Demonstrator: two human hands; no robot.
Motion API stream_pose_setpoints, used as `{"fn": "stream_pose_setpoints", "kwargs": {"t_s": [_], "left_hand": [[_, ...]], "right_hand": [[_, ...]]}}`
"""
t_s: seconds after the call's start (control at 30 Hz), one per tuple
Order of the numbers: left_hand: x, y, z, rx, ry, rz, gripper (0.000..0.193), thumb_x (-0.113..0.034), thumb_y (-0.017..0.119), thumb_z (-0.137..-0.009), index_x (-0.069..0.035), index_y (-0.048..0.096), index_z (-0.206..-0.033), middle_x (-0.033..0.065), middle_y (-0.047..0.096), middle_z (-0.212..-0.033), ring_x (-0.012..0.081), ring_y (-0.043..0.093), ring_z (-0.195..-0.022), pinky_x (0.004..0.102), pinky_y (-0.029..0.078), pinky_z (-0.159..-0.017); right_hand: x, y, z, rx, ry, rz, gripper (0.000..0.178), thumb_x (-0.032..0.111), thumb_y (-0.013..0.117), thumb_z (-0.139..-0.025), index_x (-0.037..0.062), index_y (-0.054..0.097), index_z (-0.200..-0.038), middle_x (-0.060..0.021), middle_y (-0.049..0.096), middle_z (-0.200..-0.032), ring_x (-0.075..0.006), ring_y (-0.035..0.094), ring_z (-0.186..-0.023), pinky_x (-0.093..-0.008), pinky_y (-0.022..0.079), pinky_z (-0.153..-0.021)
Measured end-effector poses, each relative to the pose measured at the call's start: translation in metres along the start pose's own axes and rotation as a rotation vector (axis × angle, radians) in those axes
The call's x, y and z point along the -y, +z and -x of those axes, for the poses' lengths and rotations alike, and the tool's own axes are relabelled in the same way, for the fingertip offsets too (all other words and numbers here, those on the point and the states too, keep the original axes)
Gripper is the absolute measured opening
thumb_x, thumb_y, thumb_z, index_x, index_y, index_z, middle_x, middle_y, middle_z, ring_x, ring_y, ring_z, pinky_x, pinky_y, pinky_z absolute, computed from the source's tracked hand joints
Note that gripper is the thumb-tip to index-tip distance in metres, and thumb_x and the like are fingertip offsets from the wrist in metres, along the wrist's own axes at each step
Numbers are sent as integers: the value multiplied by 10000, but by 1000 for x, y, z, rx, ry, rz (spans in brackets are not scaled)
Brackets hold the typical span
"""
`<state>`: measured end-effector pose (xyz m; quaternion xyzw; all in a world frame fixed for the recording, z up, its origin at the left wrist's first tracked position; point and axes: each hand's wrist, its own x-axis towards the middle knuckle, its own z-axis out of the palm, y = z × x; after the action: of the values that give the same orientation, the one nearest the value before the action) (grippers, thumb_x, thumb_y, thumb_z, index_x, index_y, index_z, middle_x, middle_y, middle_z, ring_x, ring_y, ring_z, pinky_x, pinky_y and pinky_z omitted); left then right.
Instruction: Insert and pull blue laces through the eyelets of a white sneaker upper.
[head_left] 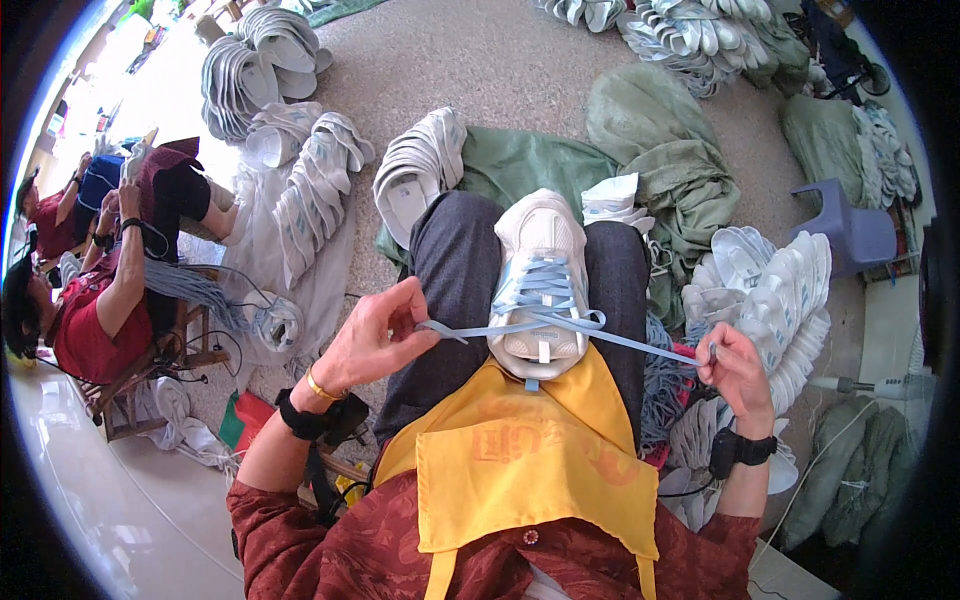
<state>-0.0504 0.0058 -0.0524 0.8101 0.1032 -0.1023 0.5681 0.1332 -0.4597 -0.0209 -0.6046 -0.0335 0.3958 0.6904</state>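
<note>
A white sneaker (540, 228) rests on my lap, toe pointing away from me, over a yellow apron (530, 455). Light blue shoelace (645, 348) criss-crosses its front, with a loop standing at the top of the lacing. To the left of the shoe, my left hand (372, 338) is closed in a pinch on one lace end. On the other side my right hand (738, 370) pinches the other end, pulling that length nearly straight. Neither hand touches the shoe itself.
Stacked white shoe parts (425, 165) stand ahead on the floor, with more stacks (765, 300) at right. Green sacks (655, 125) lie beyond my knees. Bundled blue laces (660, 390) hang beside my right leg. A grey plastic stool (845, 225) stands right; people in red (100, 310) sit left.
</note>
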Motion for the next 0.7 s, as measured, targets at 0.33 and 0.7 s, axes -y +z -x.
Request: {"fn": "stream_pose_setpoints", "kwargs": {"t_s": [0.33, 0.7], "left_hand": [[-40, 40, -24, -251, 542, -401, 327, -18, 756, -756, -33, 562, -1019, 129, 612, -1079, 355, 573, -1025, 416, 474, -910], [-20, 56, -50, -202, 571, -335, 156, 61, 629, -849, -1, 543, -963, 134, 550, -878, 343, 555, -874, 411, 477, -797]], "right_hand": [[-21, 42, -26, 74, 42, 333, 75, 69, 639, -1005, 10, 621, -1046, -66, 714, -913, -114, 687, -757, -250, 567, -678], [-40, 83, -42, 46, -85, 467, 199, 40, 707, -962, 3, 664, -1153, -27, 697, -883, -60, 670, -707, -217, 535, -619]]}}
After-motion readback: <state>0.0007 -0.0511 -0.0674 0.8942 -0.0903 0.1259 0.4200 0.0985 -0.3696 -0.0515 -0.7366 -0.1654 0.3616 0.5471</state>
